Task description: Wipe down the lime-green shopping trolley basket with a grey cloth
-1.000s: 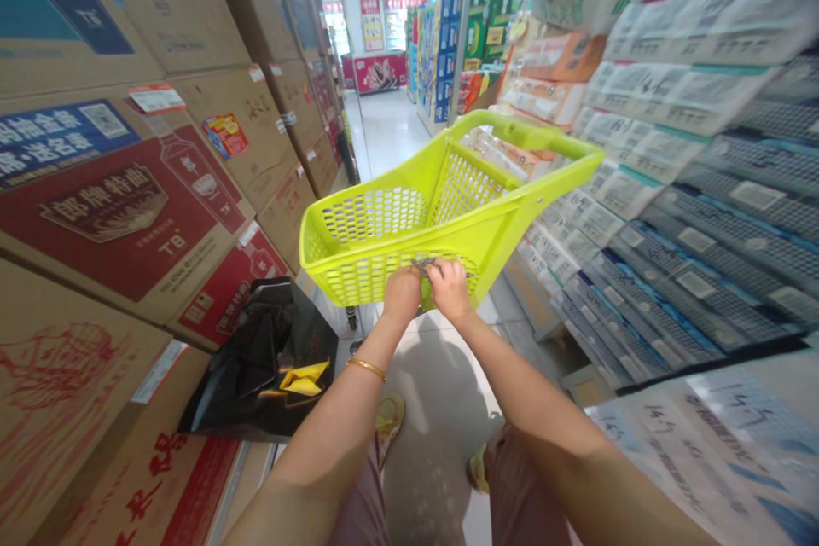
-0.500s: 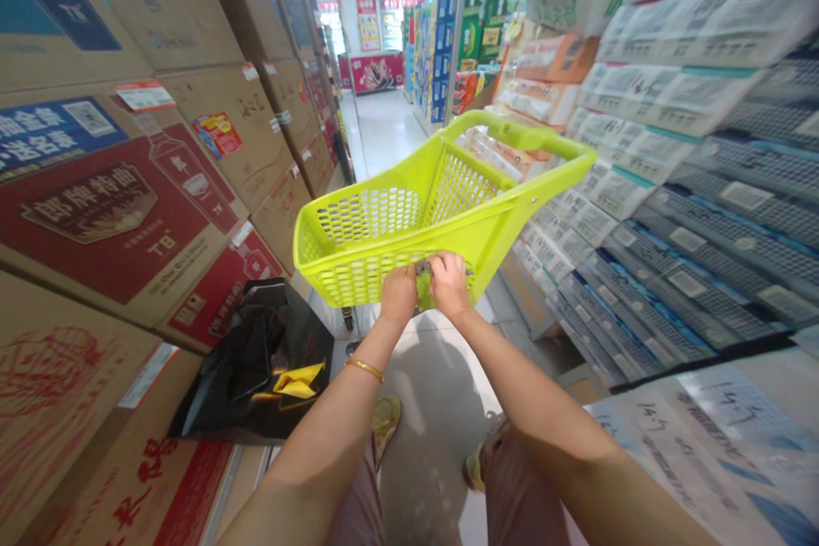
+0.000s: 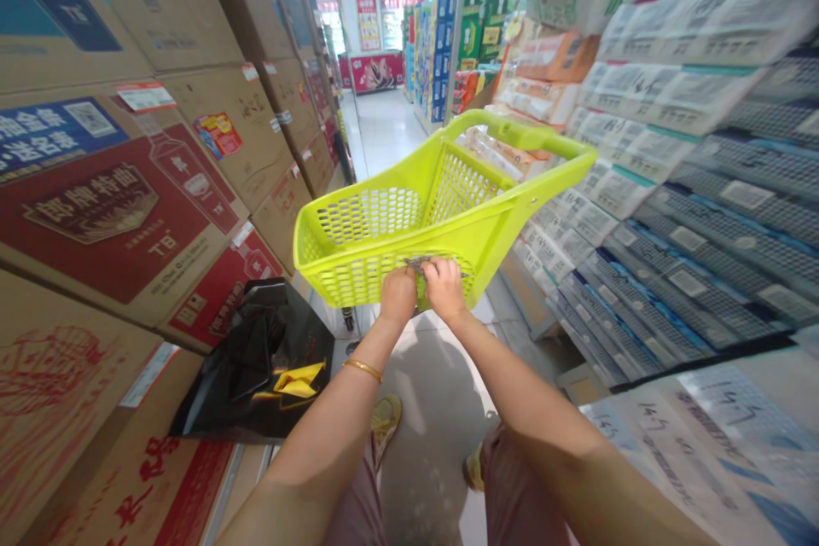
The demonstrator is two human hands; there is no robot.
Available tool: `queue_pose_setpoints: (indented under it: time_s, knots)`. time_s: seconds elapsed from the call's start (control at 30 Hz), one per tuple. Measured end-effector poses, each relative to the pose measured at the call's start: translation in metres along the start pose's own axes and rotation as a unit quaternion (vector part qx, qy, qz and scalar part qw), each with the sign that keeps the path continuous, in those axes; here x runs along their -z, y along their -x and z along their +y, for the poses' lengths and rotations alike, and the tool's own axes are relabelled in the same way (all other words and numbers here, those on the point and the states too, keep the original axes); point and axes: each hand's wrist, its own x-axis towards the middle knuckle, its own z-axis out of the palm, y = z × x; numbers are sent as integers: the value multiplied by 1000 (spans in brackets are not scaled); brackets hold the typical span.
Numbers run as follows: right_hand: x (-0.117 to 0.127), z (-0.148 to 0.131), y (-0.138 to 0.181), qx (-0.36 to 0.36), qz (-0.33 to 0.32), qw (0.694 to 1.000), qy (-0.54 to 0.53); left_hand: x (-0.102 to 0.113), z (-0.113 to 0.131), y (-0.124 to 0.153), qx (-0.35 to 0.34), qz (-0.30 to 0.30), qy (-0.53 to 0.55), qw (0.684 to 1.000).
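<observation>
A lime-green plastic shopping basket [image 3: 377,217] on wheels stands tilted in the aisle in front of me, its handle [image 3: 518,136] at the far right. My left hand [image 3: 397,294] and my right hand [image 3: 443,288] are side by side at the basket's near mesh wall. Both are closed, pinching a small dark thing [image 3: 417,263] fixed to the mesh; I cannot make out what it is. A gold bangle [image 3: 362,368] circles my left wrist.
Stacked cardboard cartons [image 3: 128,188] line the left side. A black bag [image 3: 262,367] with a yellow scrap lies at their foot. Shelves of packaged goods [image 3: 671,153] fill the right. The tiled aisle floor [image 3: 384,128] runs ahead to more shelving.
Both hands stay at the same spot on the basket's near wall, with small finger movements on the dark thing. The view shifted slightly between the earliest frame and now.
</observation>
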Motion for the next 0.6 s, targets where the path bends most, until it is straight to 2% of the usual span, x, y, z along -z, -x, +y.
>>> queue_pose_setpoints:
  time_s: [0.17,0.27,0.4,0.6]
  knots:
    - [-12,2,20,28,-83,996,24,-1,0,1,-2,11,-7,1000]
    - [-16,3,29,42,-105,993,33,-1,-1,2,4,3,-13,1000]
    - [-11,3,20,35,-70,997,20,0,-1,2,1,2,-1,1000]
    - [16,-4,-14,-19,51,998,-38,0,-1,1,5,0,8,1000]
